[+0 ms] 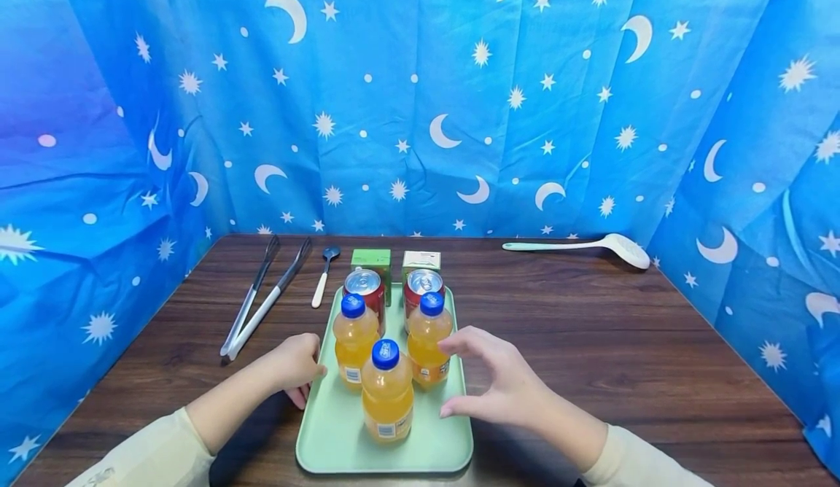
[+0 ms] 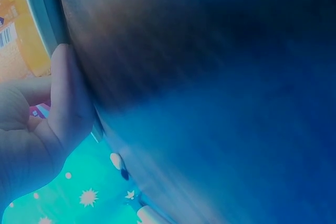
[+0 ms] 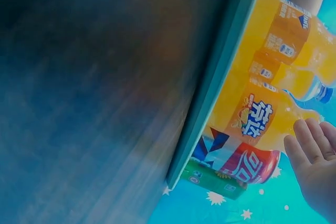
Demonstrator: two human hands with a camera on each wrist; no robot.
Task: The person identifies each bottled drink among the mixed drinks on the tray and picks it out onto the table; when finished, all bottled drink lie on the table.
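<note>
My left hand (image 1: 298, 367) grips the left rim of a light green tray (image 1: 420, 458), its thumb along the edge and the other fingers curled low beside it. On the tray stand three orange soda bottles with blue caps: a front one (image 1: 387, 399), a left one (image 1: 353, 337) and a right one (image 1: 426, 341). My right hand (image 1: 495, 381) is beside the right bottle, thumb and fingers spread apart, fingertips close to its side. Behind the bottles are two red soda cans, left (image 1: 364, 281) and right (image 1: 425, 281). The right wrist view shows the right bottle's label (image 3: 254, 116).
A green carton (image 1: 372, 257) and a white-topped carton (image 1: 421, 259) stand behind the cans. Left of the tray lie metal tongs (image 1: 267, 308) and a small spoon (image 1: 320, 290). A slotted turner (image 1: 623, 248) lies at the table's back right. Patterned blue cloth encloses the table's back and sides.
</note>
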